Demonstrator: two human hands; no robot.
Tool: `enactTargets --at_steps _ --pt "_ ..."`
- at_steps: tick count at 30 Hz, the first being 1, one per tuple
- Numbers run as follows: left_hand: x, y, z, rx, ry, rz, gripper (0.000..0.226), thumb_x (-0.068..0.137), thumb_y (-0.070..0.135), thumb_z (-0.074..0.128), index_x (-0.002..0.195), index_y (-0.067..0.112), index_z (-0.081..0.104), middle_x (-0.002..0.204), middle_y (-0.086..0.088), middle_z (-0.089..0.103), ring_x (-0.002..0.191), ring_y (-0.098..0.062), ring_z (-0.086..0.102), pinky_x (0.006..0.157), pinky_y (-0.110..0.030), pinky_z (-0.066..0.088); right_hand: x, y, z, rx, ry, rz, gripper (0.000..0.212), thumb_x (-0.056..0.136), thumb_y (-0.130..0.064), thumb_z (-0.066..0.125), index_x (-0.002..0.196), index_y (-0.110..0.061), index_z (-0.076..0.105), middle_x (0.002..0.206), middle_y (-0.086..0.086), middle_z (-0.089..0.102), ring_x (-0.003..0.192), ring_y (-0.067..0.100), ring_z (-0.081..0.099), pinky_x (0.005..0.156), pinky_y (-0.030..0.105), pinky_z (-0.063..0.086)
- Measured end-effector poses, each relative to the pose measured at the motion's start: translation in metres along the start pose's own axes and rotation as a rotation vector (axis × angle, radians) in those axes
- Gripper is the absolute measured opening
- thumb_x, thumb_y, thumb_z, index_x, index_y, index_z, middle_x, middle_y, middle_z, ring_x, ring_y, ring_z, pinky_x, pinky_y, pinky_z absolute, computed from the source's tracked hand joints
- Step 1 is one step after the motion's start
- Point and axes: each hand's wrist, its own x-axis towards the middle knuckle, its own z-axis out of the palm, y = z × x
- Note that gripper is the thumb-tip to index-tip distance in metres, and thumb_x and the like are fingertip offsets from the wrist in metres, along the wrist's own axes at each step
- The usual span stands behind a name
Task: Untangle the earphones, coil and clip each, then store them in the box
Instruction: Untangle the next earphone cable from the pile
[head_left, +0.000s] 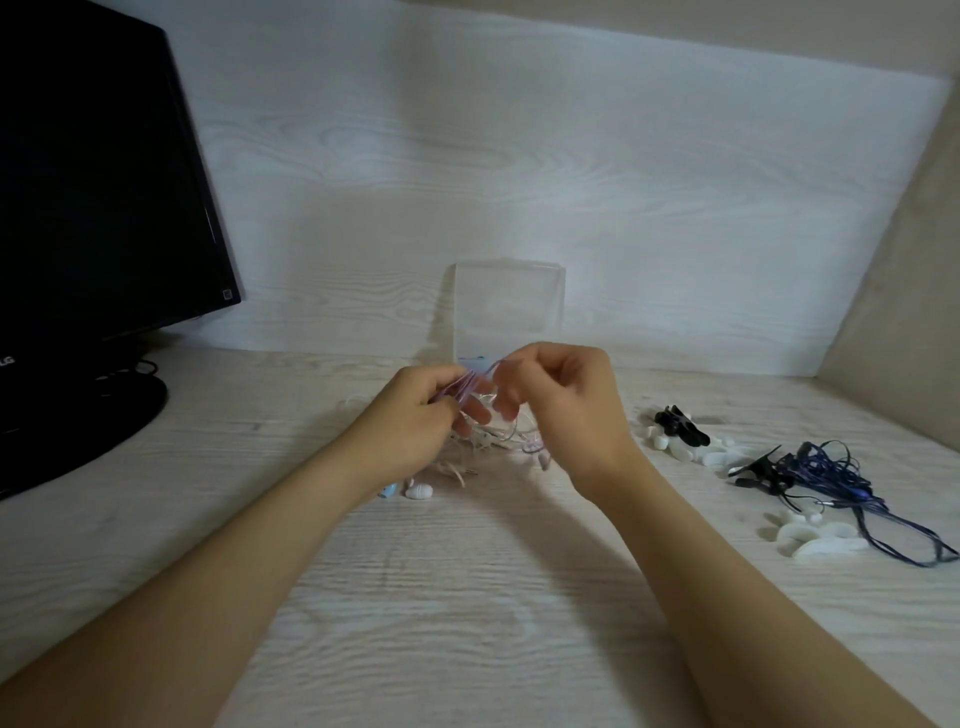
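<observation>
Both hands met just above the desk (467, 597), in front of the clear box (509, 306) standing against the back wall. Your left hand (415, 410) gripped a bundle of pale pink cable (467, 387). Your right hand (566, 400), fingers curled, pinched the same cable at its top. The rest of the pale tangle (501, 440) trailed onto the desk below, with white earbuds (418, 491) near your left wrist. The dark blue earphones (831, 473) lay tangled well to the right, between black clips (680, 426) and white clips (810, 538). A monitor (93, 182) stood far left.

2 tangles: Pink-white earphones (506, 441) part lifted before clear box (509, 306) (upright); blue earphones (826, 467) at right.
</observation>
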Motion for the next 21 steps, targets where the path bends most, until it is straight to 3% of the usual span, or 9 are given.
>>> enactTargets --at_steps 2,4,8,12,15,19,21 --pt "-0.001 0.001 0.0 -0.037 -0.02 -0.032 0.051 0.102 -0.005 0.04 0.112 0.028 0.079 0.095 0.003 0.08 0.078 -0.013 0.065 0.07 -0.025 0.05 0.005 0.0 -0.006 0.097 0.125 0.025 0.029 0.092 -0.003 0.059 0.067 -0.006 0.073 0.054 0.004 0.058 0.062 0.021 0.06 0.073 0.035 0.054" --pt "-0.002 0.004 0.0 -0.091 -0.052 -0.058 0.052 0.099 -0.007 0.04 0.109 0.024 0.08 0.089 0.001 0.079 0.073 -0.011 0.059 0.065 -0.023 0.045 0.01 0.0 -0.011 0.168 0.245 0.08 0.028 0.095 -0.007 0.058 0.072 -0.011 0.073 0.05 -0.004 0.049 0.057 0.02 0.053 0.07 0.035 0.049" --pt "-0.002 0.011 0.002 -0.284 -0.167 -0.053 0.05 0.093 -0.013 0.037 0.105 0.008 0.08 0.085 -0.01 0.076 0.07 -0.013 0.059 0.065 -0.018 0.048 0.015 0.009 -0.015 0.177 0.354 0.173 0.025 0.102 -0.015 0.055 0.082 -0.014 0.07 0.057 -0.002 0.033 0.05 0.017 0.034 0.049 0.027 0.032" --pt "-0.002 0.015 0.001 -0.485 -0.25 -0.027 0.051 0.088 -0.015 0.034 0.112 0.0 0.077 0.092 -0.019 0.074 0.074 -0.02 0.058 0.069 -0.023 0.049 0.017 0.022 -0.012 -0.233 0.302 0.065 0.026 0.105 -0.026 0.053 0.088 -0.019 0.071 0.051 -0.014 0.048 0.048 0.009 0.042 0.051 0.026 0.037" --pt "-0.002 0.019 0.001 -0.642 -0.254 -0.025 0.051 0.091 -0.014 0.033 0.12 0.0 0.073 0.104 -0.02 0.075 0.08 -0.021 0.063 0.075 -0.028 0.046 0.015 0.03 -0.011 -0.5 0.202 -0.031 0.026 0.106 -0.026 0.052 0.086 -0.021 0.068 0.056 -0.008 0.059 0.05 0.008 0.051 0.05 0.023 0.038" --pt "0.0 0.022 -0.001 -0.743 -0.195 -0.032 0.051 0.099 -0.008 0.034 0.131 0.011 0.069 0.128 -0.01 0.075 0.109 -0.02 0.072 0.077 -0.032 0.034 0.011 0.043 -0.006 -0.816 -0.024 -0.063 0.025 0.095 -0.033 0.05 0.071 -0.031 0.055 0.053 -0.005 0.049 0.055 0.023 0.046 0.058 0.039 0.044" --pt "0.001 0.021 0.0 -0.706 -0.089 -0.047 0.047 0.103 -0.005 0.035 0.13 0.013 0.069 0.123 -0.007 0.077 0.121 -0.019 0.071 0.085 -0.031 0.04 0.009 0.048 -0.001 -0.833 -0.101 -0.102 0.028 0.096 -0.037 0.051 0.068 -0.032 0.053 0.05 -0.003 0.044 0.053 0.023 0.04 0.06 0.043 0.049"
